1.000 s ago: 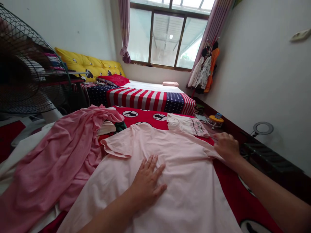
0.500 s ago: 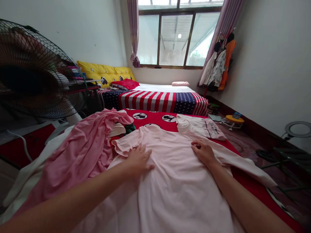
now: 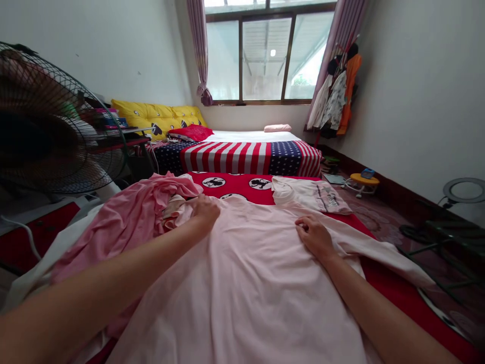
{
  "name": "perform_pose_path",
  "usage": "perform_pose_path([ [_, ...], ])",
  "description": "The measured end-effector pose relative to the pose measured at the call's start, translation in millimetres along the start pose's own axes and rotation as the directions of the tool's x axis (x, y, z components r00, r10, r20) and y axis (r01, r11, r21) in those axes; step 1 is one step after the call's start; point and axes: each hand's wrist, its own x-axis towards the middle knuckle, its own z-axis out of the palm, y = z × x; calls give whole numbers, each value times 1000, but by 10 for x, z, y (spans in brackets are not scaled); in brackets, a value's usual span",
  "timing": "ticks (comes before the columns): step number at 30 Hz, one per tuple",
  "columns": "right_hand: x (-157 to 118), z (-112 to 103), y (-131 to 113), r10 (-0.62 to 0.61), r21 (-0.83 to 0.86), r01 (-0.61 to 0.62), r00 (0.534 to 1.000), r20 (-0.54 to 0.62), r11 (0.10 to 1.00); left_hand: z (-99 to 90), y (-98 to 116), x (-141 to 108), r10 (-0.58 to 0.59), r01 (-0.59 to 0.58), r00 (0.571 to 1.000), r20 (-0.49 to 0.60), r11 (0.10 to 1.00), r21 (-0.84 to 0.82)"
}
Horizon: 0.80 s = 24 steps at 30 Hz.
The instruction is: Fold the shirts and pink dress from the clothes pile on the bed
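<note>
A pale pink long-sleeved shirt [image 3: 261,273] lies spread out in front of me, its right sleeve stretching toward the lower right. At its upper left, my left hand [image 3: 206,210] is closed on the shirt's fabric near the shoulder, with the fingertips partly hidden. My right hand [image 3: 314,236] rests on the shirt's right side near the other shoulder, fingers loosely bent and a gap showing by the thumb. Just beyond it lies a folded white printed shirt [image 3: 312,194]. Left of my left hand is a heap with a darker pink garment [image 3: 121,220] on top.
Red bedding [image 3: 242,184] with round black-and-white prints lies beneath the clothes. A large fan [image 3: 56,121] stands close on the left. Farther back is a bed with a stars-and-stripes cover [image 3: 227,157]. A yellow-topped stool [image 3: 364,179] and dark metal rack [image 3: 447,247] are at right.
My left hand has moved from lying flat on the shirt up and left to its shoulder and closed there. The left sleeve is now drawn inward. My right hand stays in place.
</note>
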Motion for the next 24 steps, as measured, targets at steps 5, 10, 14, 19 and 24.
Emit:
perform_pose_path([
  [5, 5, 14, 17, 15, -9, -14, 1000, 7, 1000, 335, 397, 208, 232, -224, 973, 11, 951, -211],
  [10, 44, 13, 25, 70, -40, -70, 998, 7, 997, 634, 288, 313, 34, -23, 999, 30, 948, -317],
  [14, 292, -38, 26, 187, -38, -187, 982, 9, 982, 588, 155, 429, -54, 49, 999, -4, 935, -352],
  [19, 693, -24, 35, 358, 40, -357, 934, -17, 933, 473, -32, 779, -154, 128, 987, -37, 913, -387],
  [24, 665, -24, -37, 433, 212, -454, 891, 137, 866, 487, -120, 800, -83, 47, 994, -66, 905, -424],
])
